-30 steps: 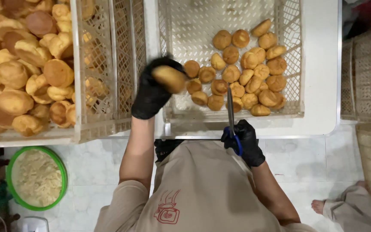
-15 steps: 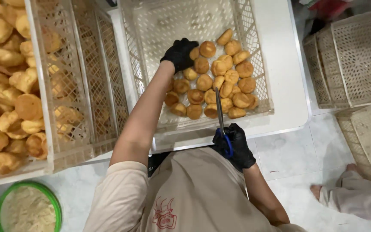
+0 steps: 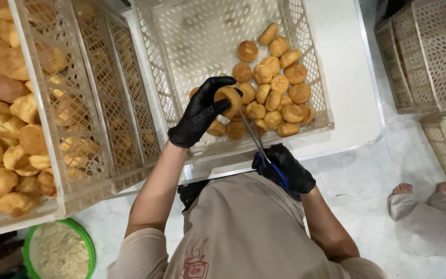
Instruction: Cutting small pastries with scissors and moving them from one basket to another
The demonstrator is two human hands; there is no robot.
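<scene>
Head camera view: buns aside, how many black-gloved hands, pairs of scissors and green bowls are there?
Black-gloved hands: 2, the left hand around a bun and the right hand on the scissors' handle
Scissors: 1
Green bowl: 1
Total: 4

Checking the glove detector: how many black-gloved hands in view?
2. The left hand grips a round bun over the white crate; the right hand holds blue-handled scissors at the crate's near edge.

Buns (image 3: 272,93) in crate (image 3: 192,41), probably on table (image 3: 347,77).
</scene>
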